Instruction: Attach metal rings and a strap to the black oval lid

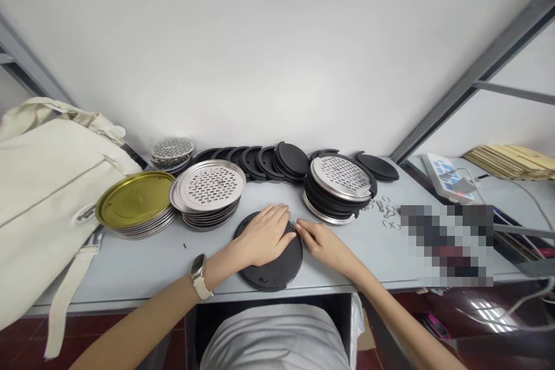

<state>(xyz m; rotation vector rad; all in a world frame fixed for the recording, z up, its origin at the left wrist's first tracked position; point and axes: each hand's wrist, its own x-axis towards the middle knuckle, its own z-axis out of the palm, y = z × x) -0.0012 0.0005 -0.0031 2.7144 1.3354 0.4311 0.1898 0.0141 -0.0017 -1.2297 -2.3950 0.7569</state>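
Note:
A round black disc [271, 269] lies flat on the desk in front of me. My left hand [266, 237] rests on top of it, fingers stretched out across its upper half. At the disc's upper right edge, my right hand [315, 241] is closed in a pinch. A small metal piece [293, 225] shows at those fingertips, most of it hidden; its exact kind is too small to make out. To the right lie loose metal rings [391, 224] and small clasps [380, 206].
Behind the disc stand a stack of perforated metal discs [212, 185], a stack topped by a gold lid [136, 199], and a black-and-silver stack [340, 185]. Black discs [255, 163] line the wall. A cream bag [56, 185] covers the left side; a power strip [448, 176] sits right.

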